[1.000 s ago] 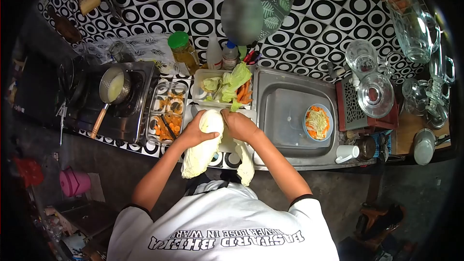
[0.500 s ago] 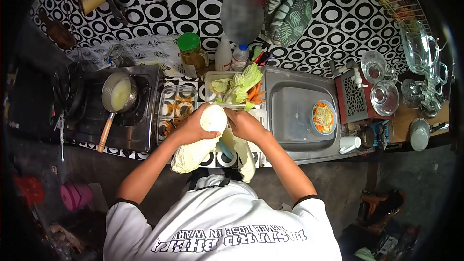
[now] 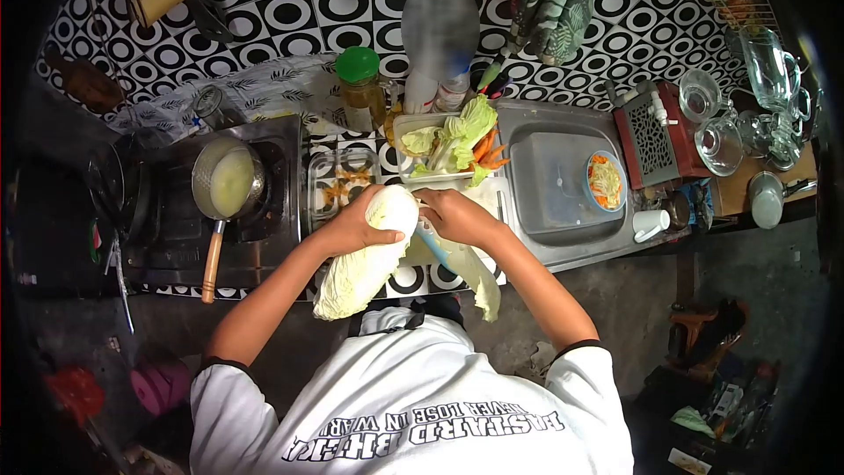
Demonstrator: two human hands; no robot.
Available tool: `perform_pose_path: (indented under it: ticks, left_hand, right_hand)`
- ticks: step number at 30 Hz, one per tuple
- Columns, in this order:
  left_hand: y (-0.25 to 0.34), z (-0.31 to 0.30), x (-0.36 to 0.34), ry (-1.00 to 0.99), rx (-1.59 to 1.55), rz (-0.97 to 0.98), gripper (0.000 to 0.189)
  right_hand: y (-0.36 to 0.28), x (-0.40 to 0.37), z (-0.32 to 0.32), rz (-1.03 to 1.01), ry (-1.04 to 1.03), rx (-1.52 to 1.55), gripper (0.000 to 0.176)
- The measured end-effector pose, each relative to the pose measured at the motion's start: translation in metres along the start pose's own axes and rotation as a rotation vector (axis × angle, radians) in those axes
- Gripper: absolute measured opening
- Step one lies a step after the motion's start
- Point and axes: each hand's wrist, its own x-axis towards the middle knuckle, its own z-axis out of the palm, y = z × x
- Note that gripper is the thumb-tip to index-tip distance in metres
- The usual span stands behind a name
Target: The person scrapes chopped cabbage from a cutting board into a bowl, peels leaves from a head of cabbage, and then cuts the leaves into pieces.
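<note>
My left hand is wrapped around a pale napa cabbage, tilted with its thick base up by the fingers and its leafy end toward my body. Beside the base, my right hand is closed, its fingers at the top of a cabbage leaf that hangs down apart from the head. A light-blue thing shows between that leaf and the cabbage, partly covered. Just beyond both hands, a white tray holds green leaves and carrots.
To the left, a saucepan with a wooden handle sits on the stove. A clear compartment container stands near my left hand. At right, a bowl of shredded vegetables rests on a lid in the sink, near a white mug.
The view has shifted, so the counter sits further right. The leaf under my right hand has swung outward, away from the cabbage, and more of the light-blue thing shows.
</note>
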Motion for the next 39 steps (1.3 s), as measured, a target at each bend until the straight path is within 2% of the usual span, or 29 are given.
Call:
perform_pose_path:
  ticks: [2, 3, 6, 8, 10, 11, 12, 14, 15, 16, 17, 19, 20, 22, 24, 25, 28, 32, 34, 36, 39]
  left_hand:
    - [-0.014, -0.002, 0.002, -0.037, -0.234, -0.142, 0.081]
    - [-0.018, -0.003, 0.002, -0.024, -0.255, -0.161, 0.074]
    - [-0.025, -0.008, 0.006, -0.060, -0.364, -0.297, 0.078]
    - [-0.048, -0.012, 0.015, -0.092, -0.394, -0.307, 0.078]
    - [-0.041, -0.012, 0.017, -0.001, -0.486, -0.452, 0.074]
    - [-0.036, -0.011, 0.015, 0.004, -0.471, -0.446, 0.065]
    - [-0.038, -0.012, 0.018, -0.006, -0.466, -0.451, 0.065]
    - [-0.048, -0.016, 0.020, -0.106, -0.646, -0.540, 0.056]
    - [-0.057, -0.014, 0.022, -0.134, -0.704, -0.619, 0.054]
    - [-0.063, -0.013, 0.021, -0.140, -0.702, -0.629, 0.054]
    - [-0.068, -0.011, 0.020, -0.119, -0.777, -0.632, 0.054]
    - [-0.079, -0.006, 0.017, -0.069, -0.871, -0.591, 0.057]
    - [-0.083, -0.003, 0.013, -0.071, -0.871, -0.599, 0.057]
    - [-0.083, 0.005, 0.006, 0.002, -0.924, -0.578, 0.058]
    - [-0.085, 0.016, 0.000, 0.061, -0.964, -0.591, 0.060]
    - [-0.088, 0.020, -0.003, 0.117, -0.998, -0.600, 0.062]
    - [-0.110, 0.034, -0.001, 0.157, -0.985, -0.602, 0.062]
    - [-0.097, 0.057, -0.004, 0.235, -0.926, -0.561, 0.064]
    - [-0.096, 0.067, -0.005, 0.250, -0.938, -0.535, 0.064]
    - [-0.104, 0.077, -0.004, 0.262, -0.982, -0.489, 0.064]
    - [-0.107, 0.088, -0.005, 0.269, -1.020, -0.487, 0.064]
  right_hand:
    - [0.005, 0.006, 0.011, -0.009, 0.015, 0.018, 0.035]
    - [0.008, 0.009, 0.014, -0.020, 0.030, 0.030, 0.035]
    - [0.016, 0.015, 0.022, 0.102, 0.021, 0.052, 0.039]
    - [0.023, 0.013, 0.027, 0.157, 0.040, -0.087, 0.051]
    - [0.019, 0.007, 0.027, 0.165, 0.040, -0.271, 0.057]
    - [0.015, 0.001, 0.025, 0.179, 0.048, -0.265, 0.057]
    - [0.003, -0.005, 0.017, 0.159, 0.100, -0.293, 0.058]
    - [-0.026, -0.017, 0.000, 0.147, 0.146, -0.314, 0.059]
    - [-0.044, -0.024, -0.010, 0.094, 0.260, -0.305, 0.052]
    - [-0.057, -0.031, -0.017, 0.041, 0.374, -0.297, 0.046]
    - [-0.065, -0.042, -0.022, 0.050, 0.373, -0.292, 0.046]
    - [-0.076, -0.067, -0.025, -0.036, 0.499, -0.233, 0.030]
    - [-0.077, -0.080, -0.016, -0.030, 0.498, -0.228, 0.030]
    - [-0.071, -0.105, 0.015, 0.070, 0.516, -0.072, 0.018]
    - [-0.048, -0.114, 0.059, 0.253, 0.420, 0.070, 0.019]
    - [-0.032, -0.116, 0.076, 0.352, 0.347, 0.105, 0.025]
    - [0.026, -0.111, 0.106, 0.373, 0.354, -0.016, 0.036]
    - [0.081, -0.096, 0.123, 0.353, 0.295, -0.115, 0.038]
    - [0.097, -0.090, 0.128, 0.277, 0.171, -0.167, 0.038]
    - [0.102, -0.093, 0.126, 0.215, 0.208, -0.155, 0.034]
    - [0.100, -0.103, 0.113, 0.275, 0.130, -0.050, 0.031]
